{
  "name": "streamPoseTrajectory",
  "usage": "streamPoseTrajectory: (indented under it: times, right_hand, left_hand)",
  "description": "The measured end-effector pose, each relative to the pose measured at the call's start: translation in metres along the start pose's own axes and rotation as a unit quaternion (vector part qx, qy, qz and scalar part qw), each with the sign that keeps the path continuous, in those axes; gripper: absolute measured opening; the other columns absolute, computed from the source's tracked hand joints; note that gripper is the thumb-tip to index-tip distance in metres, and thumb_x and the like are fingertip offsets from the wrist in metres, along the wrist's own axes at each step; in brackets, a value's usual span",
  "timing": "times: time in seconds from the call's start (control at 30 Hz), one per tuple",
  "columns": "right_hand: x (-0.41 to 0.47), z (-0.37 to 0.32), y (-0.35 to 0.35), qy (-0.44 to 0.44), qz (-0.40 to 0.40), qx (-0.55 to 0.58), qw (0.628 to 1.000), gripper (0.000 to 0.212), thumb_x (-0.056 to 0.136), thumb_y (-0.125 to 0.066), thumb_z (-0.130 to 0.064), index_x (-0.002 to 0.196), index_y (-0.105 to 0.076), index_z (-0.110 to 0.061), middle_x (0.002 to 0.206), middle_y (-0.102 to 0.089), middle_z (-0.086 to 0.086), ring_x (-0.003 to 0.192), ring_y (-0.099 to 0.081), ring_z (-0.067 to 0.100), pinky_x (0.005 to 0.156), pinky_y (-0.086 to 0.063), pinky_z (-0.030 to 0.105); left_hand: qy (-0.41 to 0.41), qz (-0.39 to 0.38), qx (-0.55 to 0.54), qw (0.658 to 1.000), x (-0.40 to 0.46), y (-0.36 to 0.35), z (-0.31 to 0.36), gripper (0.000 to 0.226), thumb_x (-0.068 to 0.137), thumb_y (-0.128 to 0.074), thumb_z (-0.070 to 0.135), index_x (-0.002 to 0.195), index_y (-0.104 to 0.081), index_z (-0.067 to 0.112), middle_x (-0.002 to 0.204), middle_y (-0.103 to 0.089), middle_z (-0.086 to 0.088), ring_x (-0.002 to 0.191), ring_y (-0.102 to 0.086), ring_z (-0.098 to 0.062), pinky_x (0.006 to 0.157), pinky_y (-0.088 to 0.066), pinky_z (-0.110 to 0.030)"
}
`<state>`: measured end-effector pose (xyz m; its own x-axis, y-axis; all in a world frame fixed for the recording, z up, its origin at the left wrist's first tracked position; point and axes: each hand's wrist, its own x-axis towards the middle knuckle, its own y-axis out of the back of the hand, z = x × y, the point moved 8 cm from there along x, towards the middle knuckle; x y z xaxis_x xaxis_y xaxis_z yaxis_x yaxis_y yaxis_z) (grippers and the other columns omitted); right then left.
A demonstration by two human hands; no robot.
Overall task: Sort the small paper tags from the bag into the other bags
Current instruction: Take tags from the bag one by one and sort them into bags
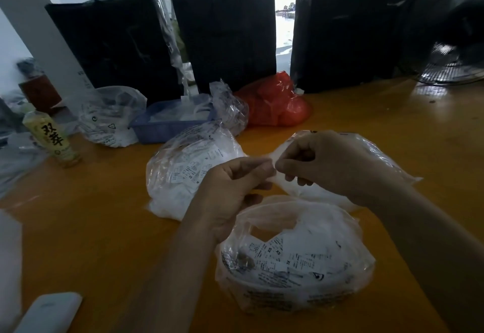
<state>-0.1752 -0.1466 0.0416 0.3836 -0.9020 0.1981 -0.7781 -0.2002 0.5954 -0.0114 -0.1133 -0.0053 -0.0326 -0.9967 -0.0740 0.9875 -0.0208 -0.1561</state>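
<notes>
Three clear plastic bags of small white paper tags lie on the orange table point(99, 228). The nearest bag point(293, 262) sits open in front of me, with printed tags showing size marks. A second bag point(188, 165) lies to the left, a third point(377, 160) behind my right hand. My left hand point(235, 183) and my right hand point(327, 162) meet above the near bag. Their fingertips pinch a thin white tag point(273, 166) between them.
A blue tray point(167, 126), two more clear bags point(110, 115) point(230, 107) and a red bag point(277, 102) stand further back. Three black-wrapped boxes point(225, 31) line the far edge. A bottle point(52, 139) stands left, a fan point(450, 68) right, a white device point(49, 311) near left.
</notes>
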Motion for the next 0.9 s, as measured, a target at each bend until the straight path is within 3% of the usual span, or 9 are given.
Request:
streamPoseTrajectory:
  times: [0.13,0.33,0.43,0.53,0.6,0.7,0.8,0.9]
  right_hand:
    - [0.000,0.001,-0.003,-0.001,-0.008,-0.023,1.000,0.015,0.091,-0.071,-0.041,0.083,-0.072,-0.029,0.077,-0.074,-0.016,0.068,-0.070,0.004,0.060,-0.055,0.019]
    - [0.001,0.004,-0.001,-0.017,0.024,0.002,1.000,0.020,0.095,-0.066,-0.041,0.081,-0.069,-0.026,0.075,-0.073,-0.017,0.064,-0.068,0.003,0.061,-0.051,0.022]
    - [-0.002,0.002,-0.004,-0.021,-0.018,-0.021,0.999,0.023,0.090,-0.067,-0.049,0.085,-0.071,-0.027,0.078,-0.074,-0.014,0.068,-0.069,0.003,0.062,-0.054,0.021]
    - [-0.004,-0.005,0.002,-0.004,0.002,-0.046,0.999,0.027,0.086,-0.065,-0.060,0.105,-0.066,-0.041,0.090,-0.070,-0.020,0.082,-0.063,-0.010,0.062,-0.049,0.009]
    - [-0.007,-0.016,0.001,0.036,-0.004,-0.090,0.995,0.032,0.085,-0.067,-0.061,0.113,-0.063,-0.047,0.096,-0.066,-0.027,0.087,-0.058,-0.018,0.067,-0.041,-0.001]
    - [-0.008,-0.022,-0.003,0.068,-0.013,-0.114,0.991,0.011,0.086,-0.075,-0.047,0.094,-0.073,-0.040,0.083,-0.067,-0.023,0.084,-0.060,-0.013,0.067,-0.044,0.004]
    - [-0.002,-0.011,0.006,0.035,0.022,-0.040,0.998,0.008,0.086,-0.079,-0.033,0.081,-0.073,-0.030,0.077,-0.070,-0.016,0.073,-0.064,-0.004,0.061,-0.048,0.008]
    - [-0.001,-0.006,0.009,0.022,0.026,-0.025,0.999,0.009,0.087,-0.078,-0.033,0.082,-0.072,-0.029,0.077,-0.071,-0.018,0.068,-0.065,0.004,0.054,-0.046,0.009]
  left_hand:
    - [-0.004,0.028,-0.013,0.999,-0.001,0.002,0.000,0.021,0.068,-0.083,0.034,0.088,-0.084,0.026,0.100,-0.081,-0.003,0.080,-0.073,-0.009,0.054,-0.050,-0.019]
    - [0.014,0.017,-0.096,0.995,-0.001,-0.010,-0.007,0.027,0.069,-0.083,0.035,0.093,-0.083,0.024,0.107,-0.079,0.000,0.089,-0.072,-0.010,0.070,-0.054,-0.023]
    - [0.012,0.023,-0.127,0.991,-0.001,-0.011,-0.007,0.022,0.075,-0.079,0.031,0.092,-0.081,0.018,0.107,-0.078,-0.005,0.095,-0.073,-0.015,0.073,-0.059,-0.025]
    - [-0.017,0.003,-0.025,1.000,-0.003,-0.011,-0.003,0.033,0.070,-0.084,0.039,0.093,-0.081,0.016,0.098,-0.078,-0.011,0.091,-0.074,-0.021,0.080,-0.060,-0.031]
    - [-0.032,-0.034,0.091,0.995,-0.006,-0.016,-0.003,0.022,0.077,-0.086,0.031,0.094,-0.082,0.018,0.093,-0.080,-0.009,0.086,-0.076,-0.019,0.078,-0.060,-0.027]
    - [-0.027,-0.057,0.156,0.986,-0.007,-0.022,-0.009,0.009,0.090,-0.076,0.009,0.094,-0.081,0.015,0.089,-0.080,-0.007,0.083,-0.076,-0.016,0.073,-0.059,-0.021]
    - [-0.019,-0.031,0.150,0.988,-0.005,-0.019,-0.009,0.004,0.091,-0.077,0.018,0.092,-0.081,0.015,0.091,-0.080,-0.005,0.083,-0.075,-0.015,0.071,-0.057,-0.021]
    - [0.006,-0.010,0.040,0.999,-0.003,-0.015,-0.007,0.028,0.079,-0.082,0.027,0.101,-0.078,0.011,0.100,-0.079,-0.006,0.087,-0.075,-0.016,0.071,-0.058,-0.024]
